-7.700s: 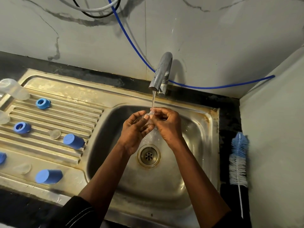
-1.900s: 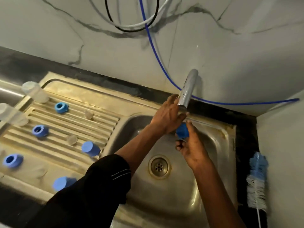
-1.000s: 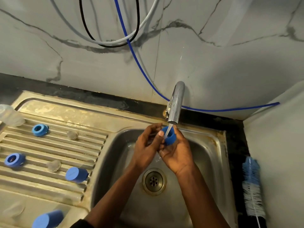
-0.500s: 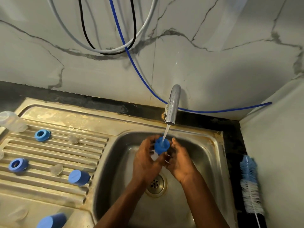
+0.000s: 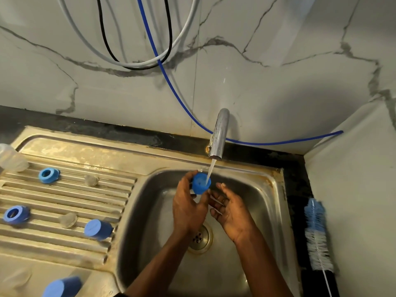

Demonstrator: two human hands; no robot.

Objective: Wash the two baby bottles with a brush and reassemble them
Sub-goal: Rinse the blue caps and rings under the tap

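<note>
My left hand [image 5: 188,206] grips a blue bottle cap [image 5: 201,185] over the sink basin [image 5: 263,206], mouth up under the running water from the tap [image 5: 219,136]. My right hand [image 5: 230,211] is beside it, palm up with relaxed fingers, holding nothing. On the drainboard [image 5: 64,196] lie two blue collar rings [image 5: 48,175] [image 5: 15,214], two more blue caps [image 5: 97,229] [image 5: 62,286], clear teats [image 5: 91,180] [image 5: 68,219] and a clear bottle [image 5: 11,157] at the left edge. The bottle brush [image 5: 316,232] lies on the dark counter to the right of the sink.
A marble wall stands behind the sink and a side wall [image 5: 353,200] closes the right. Cables and a blue hose [image 5: 182,99] hang above the tap. The drain [image 5: 200,236] sits under my wrists.
My left hand took the blue cap alone and holds it under the stream. My right hand let go of it and dropped away with its palm up.
</note>
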